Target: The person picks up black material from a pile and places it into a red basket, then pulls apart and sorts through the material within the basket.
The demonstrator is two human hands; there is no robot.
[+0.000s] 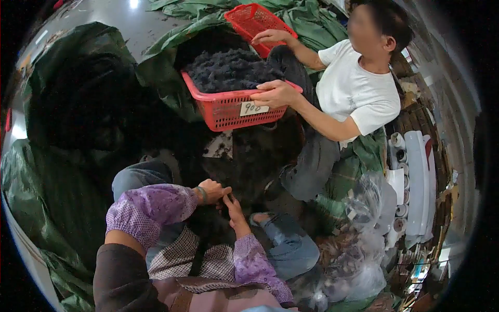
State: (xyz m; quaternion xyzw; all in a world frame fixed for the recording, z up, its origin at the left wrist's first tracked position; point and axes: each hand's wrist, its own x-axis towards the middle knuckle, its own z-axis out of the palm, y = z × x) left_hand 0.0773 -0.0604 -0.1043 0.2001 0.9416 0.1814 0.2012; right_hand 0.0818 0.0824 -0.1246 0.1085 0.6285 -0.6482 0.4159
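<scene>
Left hand (212, 190): closed in a loose fist on a dark, matted clump of hair-like fibre (244, 171), purple patterned sleeve cover (148, 208) on the forearm, a band at the wrist.
Right hand (235, 209): fingers narrow and stretched forward, tips pressed into the same dark fibre just beside the left hand; whether pinching a strand cannot be told.
Dark fibre: piled low between the knees, directly below the red plastic mesh basket (231, 109).
Red basket: heaped with grey-black fluffy fibre (228, 70), a small white paper label (253, 108) on its front wall.
Co-worker in white T-shirt (358, 86): seated opposite, one hand (275, 93) gripping the basket's near rim, the other hand (270, 36) resting on a second red mesh basket (254, 23) behind.
Surroundings: green tarpaulin (47, 177) under everything, clear plastic bags (358, 249) at lower right.
</scene>
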